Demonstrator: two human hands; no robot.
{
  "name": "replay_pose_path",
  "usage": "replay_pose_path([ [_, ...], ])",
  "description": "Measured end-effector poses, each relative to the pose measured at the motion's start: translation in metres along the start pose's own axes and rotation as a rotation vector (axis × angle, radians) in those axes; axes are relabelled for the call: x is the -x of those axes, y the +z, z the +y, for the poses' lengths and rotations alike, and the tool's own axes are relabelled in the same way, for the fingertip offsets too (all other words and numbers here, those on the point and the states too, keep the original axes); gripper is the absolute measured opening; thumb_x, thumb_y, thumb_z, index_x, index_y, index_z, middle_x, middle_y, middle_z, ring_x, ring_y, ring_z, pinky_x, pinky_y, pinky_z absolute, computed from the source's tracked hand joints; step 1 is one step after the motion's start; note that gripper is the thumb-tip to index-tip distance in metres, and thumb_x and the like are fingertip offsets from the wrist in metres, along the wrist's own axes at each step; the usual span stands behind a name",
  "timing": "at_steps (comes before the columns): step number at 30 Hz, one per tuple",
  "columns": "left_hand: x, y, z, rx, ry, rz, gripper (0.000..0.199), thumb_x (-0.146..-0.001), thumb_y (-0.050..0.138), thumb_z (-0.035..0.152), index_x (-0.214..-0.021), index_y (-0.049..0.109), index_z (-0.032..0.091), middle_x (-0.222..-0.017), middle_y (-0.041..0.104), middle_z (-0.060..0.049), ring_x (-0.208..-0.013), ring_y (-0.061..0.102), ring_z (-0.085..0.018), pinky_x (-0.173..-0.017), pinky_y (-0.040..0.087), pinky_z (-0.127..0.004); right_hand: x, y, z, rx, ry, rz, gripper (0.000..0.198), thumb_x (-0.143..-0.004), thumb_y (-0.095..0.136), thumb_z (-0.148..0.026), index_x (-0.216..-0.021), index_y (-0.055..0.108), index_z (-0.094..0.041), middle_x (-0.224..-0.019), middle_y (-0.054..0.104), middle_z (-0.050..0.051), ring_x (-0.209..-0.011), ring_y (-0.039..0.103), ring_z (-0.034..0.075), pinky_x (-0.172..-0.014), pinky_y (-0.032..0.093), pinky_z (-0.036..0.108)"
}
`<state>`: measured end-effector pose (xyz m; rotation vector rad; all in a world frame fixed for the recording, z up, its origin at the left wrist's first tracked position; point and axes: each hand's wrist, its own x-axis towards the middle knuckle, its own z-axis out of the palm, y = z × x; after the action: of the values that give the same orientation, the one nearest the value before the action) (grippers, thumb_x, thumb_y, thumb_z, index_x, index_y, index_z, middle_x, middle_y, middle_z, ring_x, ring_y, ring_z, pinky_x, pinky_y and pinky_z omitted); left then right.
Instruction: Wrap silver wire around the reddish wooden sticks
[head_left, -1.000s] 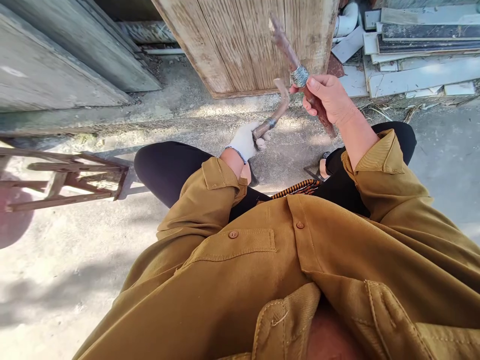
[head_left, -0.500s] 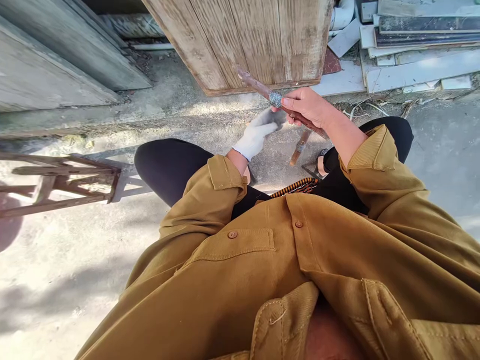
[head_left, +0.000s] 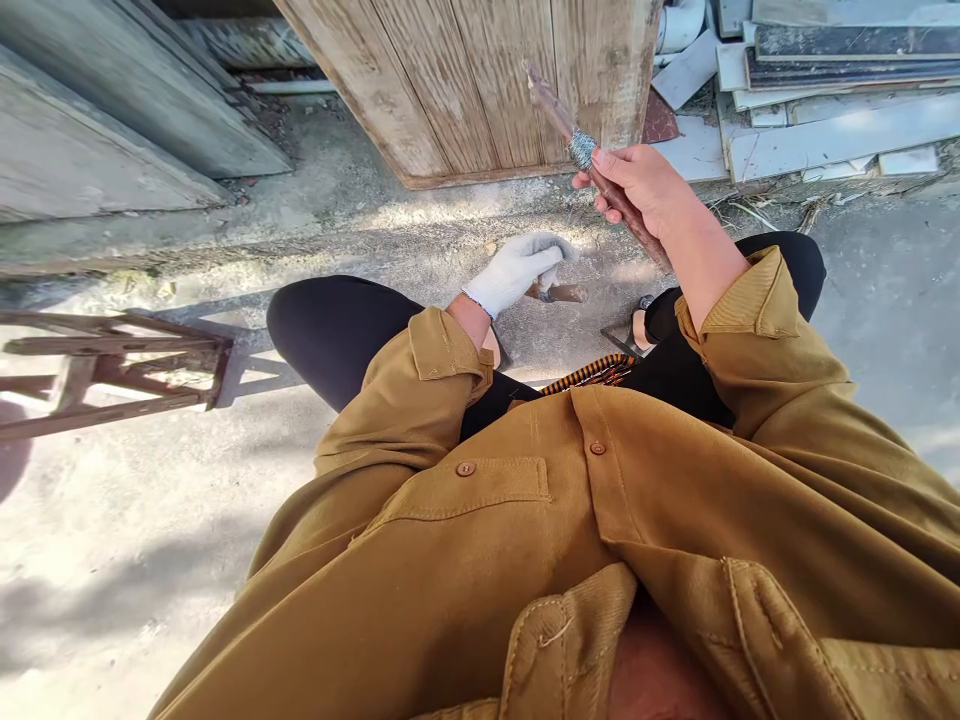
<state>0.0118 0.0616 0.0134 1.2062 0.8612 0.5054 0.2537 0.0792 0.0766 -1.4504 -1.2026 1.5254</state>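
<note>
Bare right hand (head_left: 645, 185) grips a long reddish-brown wooden stick (head_left: 556, 113) bound with silvery wire (head_left: 581, 151), slanting forward and leftward. Just on the body side of the half-curled, white-gloved left hand (head_left: 517, 273), a shorter brown wooden stick (head_left: 566, 293) lies roughly crosswise over the grey concrete floor (head_left: 551, 340). The left is much the nearer hand, partly hiding that stick; whether it grasps it cannot be told.
</note>
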Motion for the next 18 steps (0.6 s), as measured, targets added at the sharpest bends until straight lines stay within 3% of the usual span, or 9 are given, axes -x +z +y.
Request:
replay_pose_path([
  [3, 0.003, -0.004, 0.006, -0.056, -0.016, -0.047, 0.01, -0.094, 0.082, 0.023, -0.088, 0.079, 0.016, -0.058, 0.059, 0.001, -0.048, 0.048, -0.012, -0.051, 0.042, -0.024, 0.002, 0.0, -0.002, 0.212, 0.028, 0.033, 0.041, -0.109, 0.074, -0.065, -0.093, 0.066, -0.028, -0.1, 0.08, 0.012, -0.089, 0.07, 0.025, -0.068, 0.054, 0.037],
  [5, 0.006, -0.005, 0.008, -0.096, -0.01, -0.084, 0.007, -0.09, 0.081, 0.022, -0.086, 0.08, 0.017, -0.061, 0.063, 0.0, -0.049, 0.05, -0.012, -0.051, 0.041, -0.023, 0.0, 0.005, -0.003, 0.396, 0.049, 0.067, 0.034, -0.114, 0.073, -0.047, -0.09, 0.065, -0.025, -0.089, 0.074, 0.011, -0.087, 0.071, 0.025, -0.07, 0.056, 0.036],
  [8, 0.008, -0.005, 0.01, -0.21, -0.004, -0.109, 0.006, -0.085, 0.077, 0.02, -0.082, 0.082, 0.018, -0.068, 0.069, -0.001, -0.058, 0.058, -0.014, -0.058, 0.046, -0.023, -0.001, 0.015, -0.004, 0.869, 0.129, 0.015, 0.039, -0.107, 0.084, -0.024, -0.077, 0.06, -0.024, -0.073, 0.061, 0.009, -0.089, 0.071, 0.029, -0.076, 0.056, 0.036],
  [11, 0.007, -0.006, 0.012, -0.33, 0.018, -0.105, 0.009, -0.081, 0.075, 0.018, -0.079, 0.084, 0.019, -0.076, 0.075, -0.002, -0.072, 0.067, -0.019, -0.07, 0.053, -0.027, 0.004, 0.018, -0.01, 1.283, 0.305, -0.168, 0.048, -0.097, 0.094, -0.012, -0.065, 0.06, -0.021, -0.063, 0.056, 0.005, -0.078, 0.067, 0.025, -0.073, 0.049, 0.033],
  [13, 0.004, -0.01, 0.011, -0.365, 0.042, -0.132, 0.008, -0.077, 0.076, 0.017, -0.076, 0.084, 0.019, -0.078, 0.077, -0.003, -0.078, 0.069, -0.02, -0.076, 0.054, -0.028, 0.011, 0.013, -0.015, 1.276, 0.399, -0.322, 0.044, -0.091, 0.098, -0.008, -0.063, 0.066, -0.016, -0.06, 0.058, 0.001, -0.067, 0.062, 0.017, -0.07, 0.044, 0.029],
  [15, 0.001, -0.014, 0.008, -0.332, 0.044, -0.178, 0.004, -0.075, 0.079, 0.018, -0.074, 0.083, 0.019, -0.078, 0.077, -0.004, -0.077, 0.068, -0.02, -0.076, 0.052, -0.029, 0.018, 0.005, -0.02, 1.086, 0.423, -0.467, 0.035, -0.087, 0.1, -0.005, -0.067, 0.072, -0.012, -0.06, 0.062, -0.003, -0.06, 0.057, 0.01, -0.067, 0.04, 0.024],
  [18, -0.003, -0.018, 0.0, -0.189, 0.012, -0.213, 0.006, -0.072, 0.084, 0.024, -0.074, 0.082, 0.019, -0.076, 0.075, -0.004, -0.073, 0.065, -0.021, -0.071, 0.05, -0.031, 0.026, 0.0, -0.022, 0.723, 0.306, -0.679, 0.022, -0.087, 0.097, -0.005, -0.078, 0.079, -0.013, -0.061, 0.064, -0.007, -0.055, 0.055, 0.007, -0.063, 0.039, 0.02],
])
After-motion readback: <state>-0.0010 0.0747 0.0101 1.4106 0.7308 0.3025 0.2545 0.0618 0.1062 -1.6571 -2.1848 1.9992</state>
